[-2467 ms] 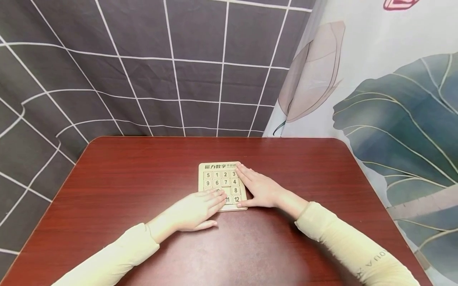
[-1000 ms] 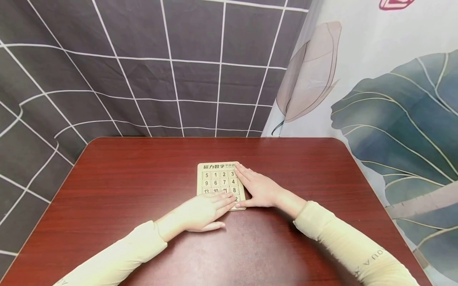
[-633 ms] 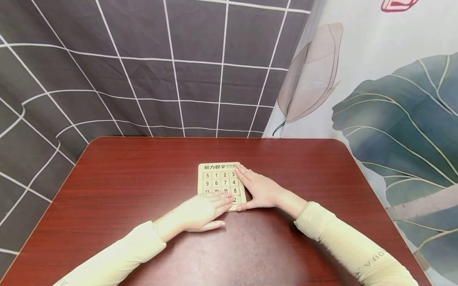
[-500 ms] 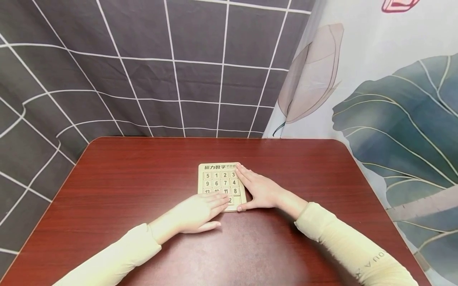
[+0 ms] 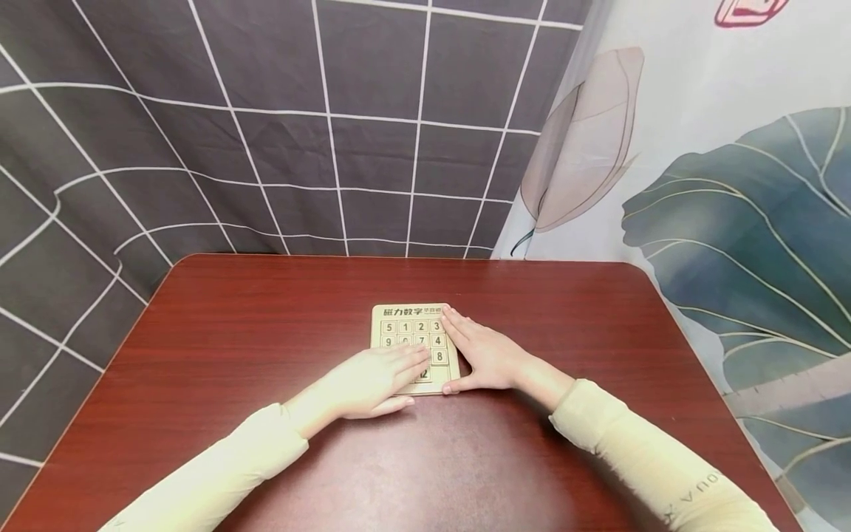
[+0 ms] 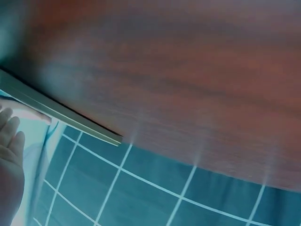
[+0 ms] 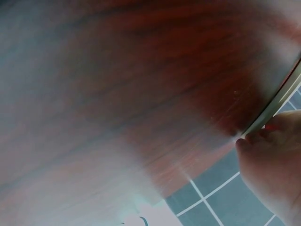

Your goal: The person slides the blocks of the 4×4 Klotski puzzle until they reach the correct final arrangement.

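A wooden sliding number puzzle (image 5: 399, 312) lies flat on the table, its numbered tiles in a grid under a printed title. My left hand (image 5: 372, 380) lies over the lower left of the puzzle with its fingers straight. Its fingertips touch the tiles just left of the 8 tile (image 5: 439, 357) and hide several others. An open slot shows below the 8, to the right of the 12 tile (image 5: 423, 374). My right hand (image 5: 488, 358) rests along the puzzle's right edge, fingers extended at the upper corner and thumb at the lower one.
The dark red wooden table (image 5: 233, 332) reaches back to a grey curtain with white grid lines (image 5: 372, 74). A white curtain with leaf prints (image 5: 744, 207) hangs at the right.
The 11 tile has gone up below the 7, and the 12 tile has slid left, leaving the corner slot open. My left hand has moved up the puzzle; the right hand keeps its place.
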Tool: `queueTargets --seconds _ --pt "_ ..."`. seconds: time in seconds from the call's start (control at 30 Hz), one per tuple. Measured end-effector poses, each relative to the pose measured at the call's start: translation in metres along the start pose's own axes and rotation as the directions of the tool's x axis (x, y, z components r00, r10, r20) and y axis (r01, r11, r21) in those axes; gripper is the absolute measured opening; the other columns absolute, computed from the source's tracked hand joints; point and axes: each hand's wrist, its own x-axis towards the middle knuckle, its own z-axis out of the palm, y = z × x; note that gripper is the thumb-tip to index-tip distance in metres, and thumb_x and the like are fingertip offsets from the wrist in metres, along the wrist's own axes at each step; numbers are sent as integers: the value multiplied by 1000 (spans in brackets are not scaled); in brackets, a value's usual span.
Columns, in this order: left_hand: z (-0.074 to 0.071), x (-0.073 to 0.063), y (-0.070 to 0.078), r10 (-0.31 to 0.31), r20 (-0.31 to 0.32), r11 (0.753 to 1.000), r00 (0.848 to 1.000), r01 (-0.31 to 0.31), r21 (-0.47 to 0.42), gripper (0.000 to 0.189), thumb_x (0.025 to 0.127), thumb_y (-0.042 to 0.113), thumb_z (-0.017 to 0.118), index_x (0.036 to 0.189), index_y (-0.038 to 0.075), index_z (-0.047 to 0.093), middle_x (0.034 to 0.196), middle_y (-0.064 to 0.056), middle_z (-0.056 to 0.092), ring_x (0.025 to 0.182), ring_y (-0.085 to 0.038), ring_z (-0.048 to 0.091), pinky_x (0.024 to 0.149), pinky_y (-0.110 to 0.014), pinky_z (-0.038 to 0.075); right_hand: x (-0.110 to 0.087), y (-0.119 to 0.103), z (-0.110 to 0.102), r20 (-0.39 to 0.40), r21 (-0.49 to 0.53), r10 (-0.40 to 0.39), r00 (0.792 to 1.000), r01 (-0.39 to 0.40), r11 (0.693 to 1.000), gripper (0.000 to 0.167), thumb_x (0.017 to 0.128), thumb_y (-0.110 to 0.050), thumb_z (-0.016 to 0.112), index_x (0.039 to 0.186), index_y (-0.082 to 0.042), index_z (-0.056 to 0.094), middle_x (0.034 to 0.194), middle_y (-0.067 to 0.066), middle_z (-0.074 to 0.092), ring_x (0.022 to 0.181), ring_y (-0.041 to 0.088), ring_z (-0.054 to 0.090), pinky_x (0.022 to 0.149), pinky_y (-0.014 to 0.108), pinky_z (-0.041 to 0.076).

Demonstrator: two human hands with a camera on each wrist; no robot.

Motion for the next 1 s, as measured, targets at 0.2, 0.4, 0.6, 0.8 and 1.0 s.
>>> queueTargets --seconds 0.2,0.4,0.6,0.8,1.0 --pt "4 14 0 -20 76 999 997 22 -32 62 107 45 57 153 3 55 162 -11 54 151 -25 52 127 -39 43 1 -2 2 -13 9 -19 1000 19 1000 119 88 -65 76 166 7 22 178 22 12 165 36 22 133 52 30" --pt "5 14 3 -37 105 998 994 42 -46 64 106 46 58 153 3 55 163 -11 52 152 -25 50 128 -39 41 3 -2 3 -1 17 -4 1000 4 1000 120 88 -66 75 167 5 20 178 20 10 166 33 18 135 50 26" --pt "3 10 12 -24 79 999 997 28 -45 63 106 47 58 152 3 57 160 -11 55 150 -26 52 126 -40 43 1 -3 2 -22 14 -7 1000 7 1000 120 87 -66 76 166 6 21 178 21 12 165 34 20 133 51 29" --pt "4 7 23 7 67 999 998 -4 -54 64 107 47 56 153 2 54 160 -12 56 149 -26 54 125 -38 45 -3 -3 1 -22 20 1 1000 0 1000 121 87 -67 76 166 6 22 178 20 11 165 35 20 133 52 30" --pt "1 12 13 -21 77 998 997 26 -53 65 107 46 57 157 5 51 163 -9 52 152 -25 50 127 -40 42 -1 -2 -1 -28 7 -9 1000 9 1000 120 87 -66 76 166 6 22 178 21 12 165 35 21 133 51 30"
